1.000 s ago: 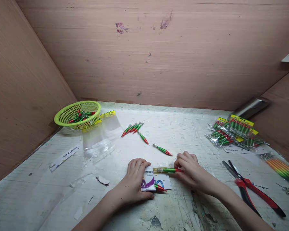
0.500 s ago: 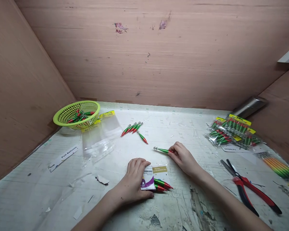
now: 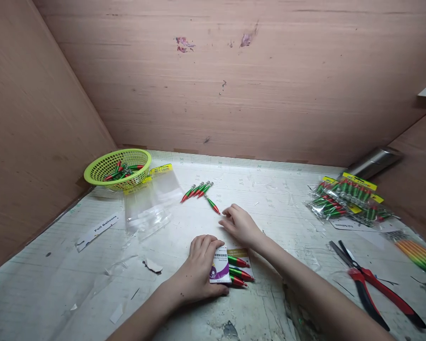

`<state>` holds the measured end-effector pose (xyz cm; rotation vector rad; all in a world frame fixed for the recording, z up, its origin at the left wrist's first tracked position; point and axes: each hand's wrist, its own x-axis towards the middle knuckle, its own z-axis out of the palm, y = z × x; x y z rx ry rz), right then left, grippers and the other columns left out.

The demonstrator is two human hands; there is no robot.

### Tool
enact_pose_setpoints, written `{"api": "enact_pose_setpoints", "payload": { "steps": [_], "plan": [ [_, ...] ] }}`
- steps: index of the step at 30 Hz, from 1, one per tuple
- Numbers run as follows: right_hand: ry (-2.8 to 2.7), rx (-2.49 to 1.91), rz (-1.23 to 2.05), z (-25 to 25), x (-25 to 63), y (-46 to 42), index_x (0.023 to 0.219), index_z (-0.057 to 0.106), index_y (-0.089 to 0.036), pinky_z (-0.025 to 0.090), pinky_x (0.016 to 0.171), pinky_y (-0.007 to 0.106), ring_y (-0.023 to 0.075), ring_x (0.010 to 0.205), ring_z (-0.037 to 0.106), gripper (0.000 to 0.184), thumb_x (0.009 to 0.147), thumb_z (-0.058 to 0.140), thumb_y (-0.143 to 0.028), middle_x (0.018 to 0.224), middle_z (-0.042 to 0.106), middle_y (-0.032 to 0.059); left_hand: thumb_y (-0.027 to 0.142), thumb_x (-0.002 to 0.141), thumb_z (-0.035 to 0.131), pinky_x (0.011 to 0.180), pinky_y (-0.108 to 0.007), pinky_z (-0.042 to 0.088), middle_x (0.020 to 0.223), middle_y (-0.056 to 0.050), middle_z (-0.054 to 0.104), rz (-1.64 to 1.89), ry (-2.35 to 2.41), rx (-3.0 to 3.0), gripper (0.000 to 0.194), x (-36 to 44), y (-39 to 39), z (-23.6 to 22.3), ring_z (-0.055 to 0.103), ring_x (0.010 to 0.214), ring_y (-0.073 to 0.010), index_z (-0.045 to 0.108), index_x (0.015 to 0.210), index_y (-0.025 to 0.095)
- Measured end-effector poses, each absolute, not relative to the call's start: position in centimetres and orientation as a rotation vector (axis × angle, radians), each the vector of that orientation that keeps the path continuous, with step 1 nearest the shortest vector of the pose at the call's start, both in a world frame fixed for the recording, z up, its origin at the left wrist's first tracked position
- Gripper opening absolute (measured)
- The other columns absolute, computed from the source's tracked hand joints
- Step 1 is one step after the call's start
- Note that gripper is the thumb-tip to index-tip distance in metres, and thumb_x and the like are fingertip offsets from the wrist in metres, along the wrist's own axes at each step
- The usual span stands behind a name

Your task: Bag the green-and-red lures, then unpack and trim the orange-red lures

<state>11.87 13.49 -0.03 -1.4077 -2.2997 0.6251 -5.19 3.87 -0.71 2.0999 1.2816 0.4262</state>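
1. My left grip (image 3: 200, 266) is closed on a white-and-purple box (image 3: 220, 271) at the tabletop (image 3: 273, 199); three red-green lures (image 3: 242, 274) show past its right edge.
2. My right grip (image 3: 240, 225) is slightly parted, holding nothing I can see, just beside a single lure (image 3: 212, 205)'s red tip.
3. That lure lies beside a lure row (image 3: 196, 191), right of the basket (image 3: 137, 182).
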Motion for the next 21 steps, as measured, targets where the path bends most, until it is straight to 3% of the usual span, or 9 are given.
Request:
{"api": "enact_pose_setpoints", "payload": {
  "steps": [4, 7, 14, 21],
  "plan": [
    [-2.201, -1.538, 0.554, -0.9, 8.7, 17.1, 0.082, 0.057, -0.018, 0.044, 0.07, 0.033, 0.0229, 0.083, 0.058, 0.002, 0.083, 0.058, -0.017, 0.091, 0.058, 0.0088, 0.037, 0.059, 0.083, 0.104, -0.056, 0.032, 0.127, -0.014, 0.044, 0.394, 1.287, 2.091, 0.082, -5.1, 3.9, -0.4, 0.036, 0.122, -0.036, 0.042, 0.128, 0.021],
    [-2.18, -1.52, 0.56, -0.9, 10.0, 17.1, 0.076, 0.055, -0.019, 0.043, 0.068, 0.031, 0.0195, 0.078, 0.057, 0.011, 0.08, 0.054, -0.009, 0.085, 0.058, 0.0058, 0.037, 0.059, 0.084, 0.105, -0.055, 0.032, 0.128, -0.014, 0.044, 0.369, 1.29, 2.078, 0.083, -5.1, 4.0, -0.5, 0.035, 0.124, -0.0363, 0.042, 0.129, 0.02],
    [-2.344, -1.269, 0.757, 1.3, 20.1, 10.4, 0.078, 0.056, -0.021, 0.042, 0.054, 0.024, 0.0133, 0.06, 0.052, 0.006, 0.084, 0.054, -0.021, 0.072, 0.057, 0.0002, 0.033, 0.06, 0.082, 0.103, -0.055, 0.034, 0.125, -0.013, 0.045, 0.429, 1.275, 2.097, 0.079, -5.2, 3.9, -0.8, 0.037, 0.121, -0.0353, 0.042, 0.127, 0.021],
    [-2.583, -1.103, 0.768, 1.0, 19.5, 7.7, 0.084, 0.062, -0.018, 0.047, 0.064, 0.027, 0.016, 0.072, 0.058, 0.013, 0.083, 0.051, -0.011, 0.083, 0.061, 0.0052, 0.033, 0.059, 0.082, 0.103, -0.055, 0.034, 0.127, -0.013, 0.044, 0.415, 1.288, 2.087, 0.079, -5.2, 3.8, -0.5, 0.036, 0.122, -0.0358, 0.042, 0.126, 0.022]
  ]
}}
